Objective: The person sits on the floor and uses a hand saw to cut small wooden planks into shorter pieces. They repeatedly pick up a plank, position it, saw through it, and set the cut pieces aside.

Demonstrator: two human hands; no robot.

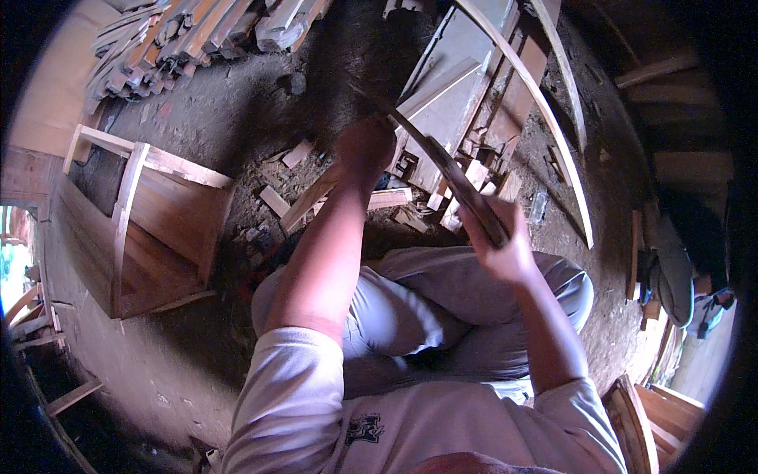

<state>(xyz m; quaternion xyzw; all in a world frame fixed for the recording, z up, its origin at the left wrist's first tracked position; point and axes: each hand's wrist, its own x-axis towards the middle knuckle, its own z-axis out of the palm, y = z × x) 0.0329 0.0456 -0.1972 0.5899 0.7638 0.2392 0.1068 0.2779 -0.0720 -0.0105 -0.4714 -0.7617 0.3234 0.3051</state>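
Observation:
My right hand (501,237) is wrapped round the thick lower end of a long, narrow dark strip (448,167). From that grip the strip slants up and left, thinning toward its far end. My left hand (365,150) is closed in deep shadow, beside the strip's upper part. What its fingers hold is hidden. A pale wooden piece (310,197) runs down and left from just under that wrist; whether the hand touches it I cannot tell. Below the hands are my bent legs in grey trousers (450,304).
Offcuts (274,201) and shavings litter the dirt floor. Ahead lies a broad pale board (446,87), with a long curved strip (545,95) to its right. An open wooden frame box (162,229) stands left. Stacked timber (189,39) lines the far left.

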